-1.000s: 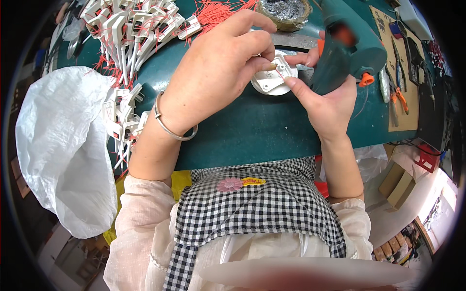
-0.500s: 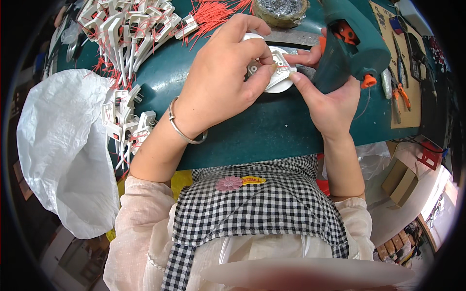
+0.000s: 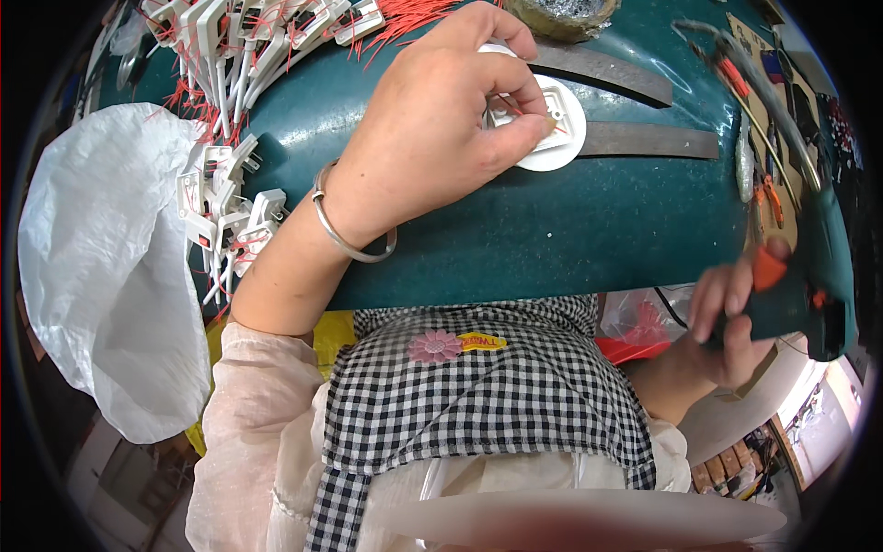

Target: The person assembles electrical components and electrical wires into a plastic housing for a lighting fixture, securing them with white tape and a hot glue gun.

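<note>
My left hand (image 3: 451, 115) reaches over the workbench, thumb and forefinger pinched at a thin red wire (image 3: 559, 129). Its fingertips are inside a white plastic casing (image 3: 561, 97) resting on a round white base (image 3: 556, 158). The hand hides part of both. A white rounded edge (image 3: 497, 49) shows behind the curled fingers. Off to the right, beyond the bench's front edge, my right hand (image 3: 731, 317) is closed around the grip of a green pistol-shaped power tool (image 3: 796, 313) with an orange trigger (image 3: 768, 269); motion blurs both.
Piled white plug casings (image 3: 244, 41) with cables and red wires lie at the far left; more casings (image 3: 225, 207) sit nearer, beside a white plastic bag (image 3: 110, 276). Two dark metal strips (image 3: 653, 140) extend from the base. Pliers (image 3: 771, 198) and a bent metal tube (image 3: 777, 101) are at right.
My right hand has left the white casing and swung right and toward me with the green tool. My left hand keeps its pinch at the casing; the view has shifted slightly.
</note>
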The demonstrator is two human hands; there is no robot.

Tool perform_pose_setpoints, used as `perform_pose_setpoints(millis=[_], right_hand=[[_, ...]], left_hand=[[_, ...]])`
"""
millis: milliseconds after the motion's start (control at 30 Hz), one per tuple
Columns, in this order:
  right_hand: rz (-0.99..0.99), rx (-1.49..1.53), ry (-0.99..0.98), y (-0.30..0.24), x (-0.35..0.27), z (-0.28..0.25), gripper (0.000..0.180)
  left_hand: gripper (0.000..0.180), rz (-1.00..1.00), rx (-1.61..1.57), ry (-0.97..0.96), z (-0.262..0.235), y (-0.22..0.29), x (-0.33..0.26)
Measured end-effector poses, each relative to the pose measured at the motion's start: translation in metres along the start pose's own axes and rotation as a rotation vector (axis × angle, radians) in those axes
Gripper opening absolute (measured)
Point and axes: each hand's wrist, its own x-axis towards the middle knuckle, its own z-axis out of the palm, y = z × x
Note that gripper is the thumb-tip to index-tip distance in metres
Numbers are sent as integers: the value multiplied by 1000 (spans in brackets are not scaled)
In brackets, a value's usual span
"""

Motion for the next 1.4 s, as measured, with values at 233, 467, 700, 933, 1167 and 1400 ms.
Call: perform_pose_setpoints(millis=[233,467,700,933,1167,1400], right_hand=[[131,57,-72,-18,-20,-24,76],[259,117,-75,-12,-31,-18,66],[243,111,2,-9,-36,-12,63],[267,63,123,-8,-35,-5,64],[287,94,35,-6,-32,-3,62],[307,38,82,-7,-27,5,61]], left_hand=[[9,-881,-164,-274,-17,34,24],[10,-83,-166,-90,-8,-2,-2],[10,-106,-203,-86,-4,-3,-2],[12,-132,-189,-106,-4,-1,-2],[11,-129,-183,-115,-11,7,2],[12,-852,-262,-304,-21,29,20]])
